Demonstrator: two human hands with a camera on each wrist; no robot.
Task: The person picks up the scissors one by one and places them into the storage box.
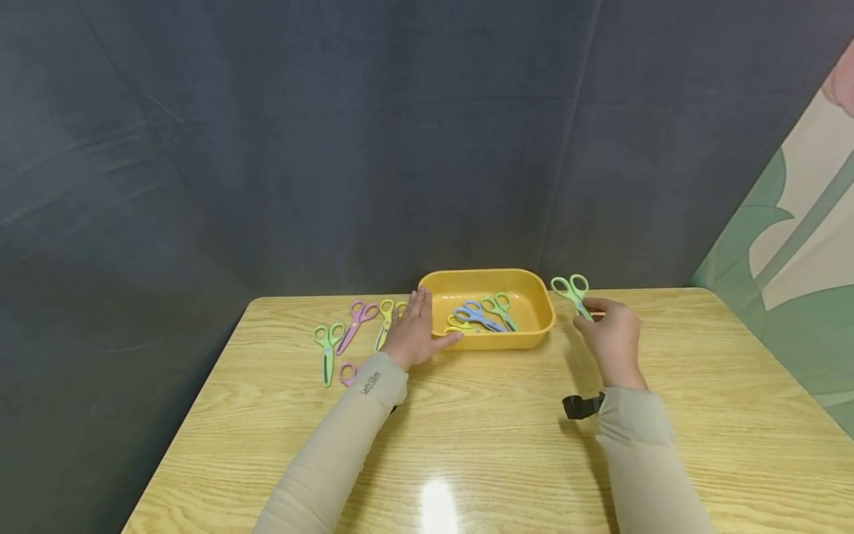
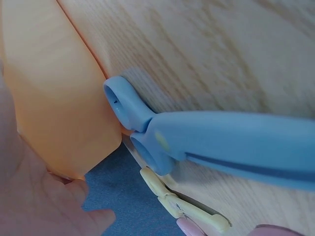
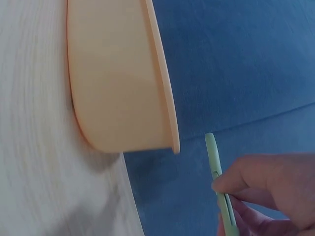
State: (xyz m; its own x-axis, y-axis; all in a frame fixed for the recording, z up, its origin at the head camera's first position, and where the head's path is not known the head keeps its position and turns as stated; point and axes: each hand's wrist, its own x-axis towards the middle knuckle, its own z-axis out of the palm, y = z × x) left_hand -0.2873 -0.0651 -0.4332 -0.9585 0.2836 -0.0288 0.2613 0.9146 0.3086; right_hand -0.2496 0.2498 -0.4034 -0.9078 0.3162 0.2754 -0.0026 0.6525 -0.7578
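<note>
Small dark lettering (image 1: 371,383) reading "Let's Slim", printed near the cuff of the pale left sleeve (image 1: 338,451)

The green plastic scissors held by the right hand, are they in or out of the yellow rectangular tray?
Out. The right hand pinches the green plastic scissors beside the yellow rectangular tray, beyond its right end wall.

scissors (image 1: 328,351) lie in and left of the tray (image 1: 497,342).
</note>
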